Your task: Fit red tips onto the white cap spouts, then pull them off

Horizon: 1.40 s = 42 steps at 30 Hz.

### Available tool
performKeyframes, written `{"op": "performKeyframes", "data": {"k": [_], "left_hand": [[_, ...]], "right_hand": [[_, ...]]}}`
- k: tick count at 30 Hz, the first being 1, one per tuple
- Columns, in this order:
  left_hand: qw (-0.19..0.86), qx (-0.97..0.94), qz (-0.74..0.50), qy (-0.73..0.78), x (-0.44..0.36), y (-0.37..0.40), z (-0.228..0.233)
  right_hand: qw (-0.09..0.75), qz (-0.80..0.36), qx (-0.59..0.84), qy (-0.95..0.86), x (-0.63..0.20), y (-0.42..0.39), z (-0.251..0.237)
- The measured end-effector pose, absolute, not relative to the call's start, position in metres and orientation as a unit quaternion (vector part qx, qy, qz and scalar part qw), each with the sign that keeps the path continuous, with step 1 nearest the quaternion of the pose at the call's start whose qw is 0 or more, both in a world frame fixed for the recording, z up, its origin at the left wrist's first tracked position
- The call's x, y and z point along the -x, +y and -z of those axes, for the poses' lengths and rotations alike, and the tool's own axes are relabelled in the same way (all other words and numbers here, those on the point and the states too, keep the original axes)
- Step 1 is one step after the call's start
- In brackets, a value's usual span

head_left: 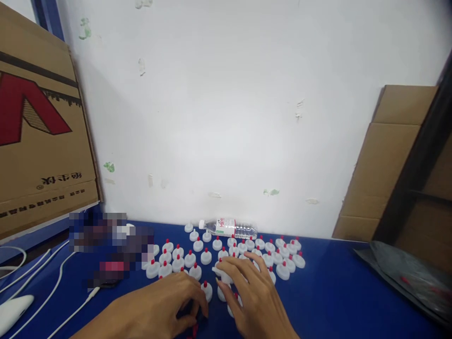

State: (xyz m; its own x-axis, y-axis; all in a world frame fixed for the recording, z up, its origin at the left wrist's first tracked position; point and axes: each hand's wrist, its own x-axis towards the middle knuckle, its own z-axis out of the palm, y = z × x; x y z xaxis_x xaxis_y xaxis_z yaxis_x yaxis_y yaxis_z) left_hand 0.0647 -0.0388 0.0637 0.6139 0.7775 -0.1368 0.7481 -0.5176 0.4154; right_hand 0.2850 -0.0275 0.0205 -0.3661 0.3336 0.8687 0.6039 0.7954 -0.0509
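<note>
My right hand [250, 287] pinches a white plastic nozzle cap [226, 275] between thumb and fingers, just above the blue table. To its left, my left hand [173, 301] is curled with thumb and fingertips drawn together, low over the tabletop. Small red tips [194, 329] show beneath its thumb; whether the fingers hold one is hidden. A white cap with a red tip [206, 292] stands between the two hands. Several more red-tipped white caps [189, 259] stand upright beyond the hands. At the back are a few white caps without red tips [194, 235].
A clear plastic bottle [226, 227] lies on its side against the white wall. White cables [60, 273] and a pixelated area occupy the left side, beside a large cardboard box [45, 165]. A dark plastic bag [406, 278] lies at the right, near folded cardboard [384, 160].
</note>
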Motion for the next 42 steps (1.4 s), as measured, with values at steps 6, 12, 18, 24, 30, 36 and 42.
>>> {"op": "performKeyframes", "data": {"k": [6,12,18,24,30,36,42], "left_hand": [[0.227,-0.872,-0.032,0.432,-0.065,-0.039,-0.066],[0.272,-0.868,-0.031,0.413,-0.064,-0.037,-0.066],[0.25,-0.878,-0.049,0.406,-0.064,-0.036,-0.058],[0.231,-0.872,-0.112,0.418,-0.056,-0.031,-0.048],[0.178,-0.846,-0.241,0.44,-0.055,-0.019,-0.045],[0.193,-0.851,-0.279,0.401,-0.056,-0.02,-0.042],[0.186,-0.846,-0.307,0.393,-0.058,-0.022,-0.043]], "right_hand": [[0.469,0.15,0.279,-0.824,-0.284,-0.028,-0.019],[0.468,0.147,0.277,-0.826,-0.281,-0.03,-0.018],[0.459,0.13,0.28,-0.833,-0.282,-0.03,-0.015],[0.442,0.089,0.287,-0.845,-0.285,-0.028,-0.007],[0.407,0.073,0.281,-0.866,-0.287,-0.027,-0.004],[0.428,0.098,0.266,-0.858,-0.287,-0.026,-0.004],[0.448,0.126,0.266,-0.844,-0.289,-0.024,-0.002]]}}
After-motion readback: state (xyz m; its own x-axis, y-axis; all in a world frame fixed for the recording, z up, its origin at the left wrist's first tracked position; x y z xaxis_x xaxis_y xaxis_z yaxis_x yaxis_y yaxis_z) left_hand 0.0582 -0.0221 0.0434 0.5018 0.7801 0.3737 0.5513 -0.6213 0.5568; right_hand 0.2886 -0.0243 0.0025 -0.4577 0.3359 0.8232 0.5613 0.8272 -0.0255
